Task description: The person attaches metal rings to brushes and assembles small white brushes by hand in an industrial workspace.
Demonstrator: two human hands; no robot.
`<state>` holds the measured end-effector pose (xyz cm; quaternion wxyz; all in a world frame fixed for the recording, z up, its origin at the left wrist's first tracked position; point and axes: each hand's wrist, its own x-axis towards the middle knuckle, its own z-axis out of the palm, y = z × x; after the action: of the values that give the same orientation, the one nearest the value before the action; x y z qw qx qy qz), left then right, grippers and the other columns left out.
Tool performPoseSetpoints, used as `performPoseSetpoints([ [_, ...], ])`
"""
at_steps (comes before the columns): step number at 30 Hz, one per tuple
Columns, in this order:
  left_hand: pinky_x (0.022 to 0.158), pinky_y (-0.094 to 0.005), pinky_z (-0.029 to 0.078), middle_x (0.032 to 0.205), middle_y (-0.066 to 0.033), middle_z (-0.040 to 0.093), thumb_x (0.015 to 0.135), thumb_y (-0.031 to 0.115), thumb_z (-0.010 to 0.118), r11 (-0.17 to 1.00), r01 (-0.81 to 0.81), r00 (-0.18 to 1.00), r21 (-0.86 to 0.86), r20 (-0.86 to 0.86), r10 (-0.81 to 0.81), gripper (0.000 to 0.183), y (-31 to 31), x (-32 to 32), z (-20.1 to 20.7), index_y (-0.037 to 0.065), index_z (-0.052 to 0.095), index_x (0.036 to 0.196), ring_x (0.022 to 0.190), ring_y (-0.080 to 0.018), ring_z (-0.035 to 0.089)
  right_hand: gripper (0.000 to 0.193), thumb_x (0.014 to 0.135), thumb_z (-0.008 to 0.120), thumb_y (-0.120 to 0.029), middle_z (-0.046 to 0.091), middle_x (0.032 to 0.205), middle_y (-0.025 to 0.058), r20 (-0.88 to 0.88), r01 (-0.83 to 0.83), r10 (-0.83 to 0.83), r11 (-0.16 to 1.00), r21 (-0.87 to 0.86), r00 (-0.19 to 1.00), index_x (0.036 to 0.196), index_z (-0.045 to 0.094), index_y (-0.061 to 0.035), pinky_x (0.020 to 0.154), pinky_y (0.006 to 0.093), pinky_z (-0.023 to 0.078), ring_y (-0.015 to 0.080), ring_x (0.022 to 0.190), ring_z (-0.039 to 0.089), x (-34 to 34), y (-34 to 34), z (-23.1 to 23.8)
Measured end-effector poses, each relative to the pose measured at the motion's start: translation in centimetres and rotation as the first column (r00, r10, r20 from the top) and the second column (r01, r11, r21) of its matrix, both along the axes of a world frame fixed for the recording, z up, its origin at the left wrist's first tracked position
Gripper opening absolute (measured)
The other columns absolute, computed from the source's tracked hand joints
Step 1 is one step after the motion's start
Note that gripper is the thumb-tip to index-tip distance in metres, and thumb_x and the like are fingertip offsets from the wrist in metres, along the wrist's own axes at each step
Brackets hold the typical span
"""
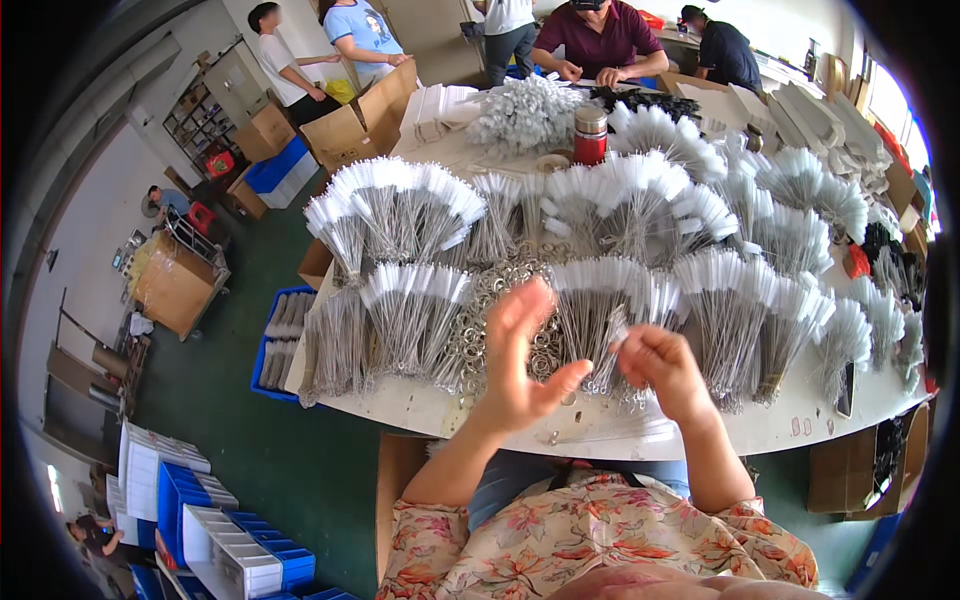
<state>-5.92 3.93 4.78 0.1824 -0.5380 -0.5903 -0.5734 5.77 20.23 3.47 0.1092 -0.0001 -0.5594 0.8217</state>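
Note:
My left hand [520, 350] is raised over the middle of the table, fingers stretched out and thumb apart, holding nothing. Beside it, my right hand [662, 370] is closed in a pinch. A small pale, greyish piece [618, 326] shows at its fingertips, too small to name. Below and around both hands lies a pile of metal rings [470, 345]. Bundles of thin wire brushes with white bristle heads [410, 290] stand to the left, and more brush bundles [720, 285] to the right. Several loose brushes [625, 428] lie near the table's front edge.
A red flask [590, 136] stands among brush bundles at the back. Across the white table [450, 415], a person in a maroon shirt [605, 45] works. A blue crate [262, 365] adjoins the left edge; cardboard boxes [870, 465] stand below right.

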Motion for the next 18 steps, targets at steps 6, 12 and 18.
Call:
performPoseSetpoints([
  [6, 0.097, -0.0398, 0.036, 0.136, -0.0165, 0.032, 0.07, 0.031, 0.076, 0.751, 0.66, 0.623, -0.02, 0.574, -0.532, 0.089, 1.9, 2.9, -1.1, 0.005, 0.023, 0.138, 0.117, -0.0274, 0.044, 0.01, 0.088, 0.053, -0.006, 0.058, 0.073, 0.0017, 0.138, -0.124, 0.037, 0.705, 0.699, 0.99, 0.089, 0.06, 0.0001, 0.06, 0.0225, 0.043, 0.0074, 0.068, 0.052, 1.3, -1.9, 0.6],
  [12, 0.073, -0.0315, 0.046, 0.089, -0.0058, 0.059, 0.075, 0.017, 0.07, 0.854, 0.43, 0.9, -0.292, 0.215, -0.38, 0.02, -0.3, 1.7, -1.5, 0.006, 0.061, 0.089, 0.085, -0.0211, 0.058, 0.018, 0.093, 0.05, -0.017, 0.055, 0.07, -0.0015, 0.27, -0.337, 0.273, 0.914, 0.227, 0.923, 0.087, 0.058, -0.0021, 0.052, 0.0182, 0.037, 0.0039, 0.059, 0.048, 3.3, -0.4, 0.4],
  [18, 0.059, -0.0302, 0.047, 0.08, -0.0063, 0.06, 0.073, 0.018, 0.073, 0.889, 0.287, 0.952, -0.356, -0.002, -0.308, 0.023, -0.7, 4.7, -3.3, 0.007, 0.06, 0.089, 0.068, -0.0176, 0.058, 0.017, 0.09, 0.053, -0.017, 0.059, 0.071, 0.0008, 0.422, -0.473, 0.368, 0.864, 0.175, 0.828, 0.09, 0.061, -0.0018, 0.053, 0.0216, 0.041, 0.0067, 0.058, 0.051, 5.8, 1.5, -1.6],
])
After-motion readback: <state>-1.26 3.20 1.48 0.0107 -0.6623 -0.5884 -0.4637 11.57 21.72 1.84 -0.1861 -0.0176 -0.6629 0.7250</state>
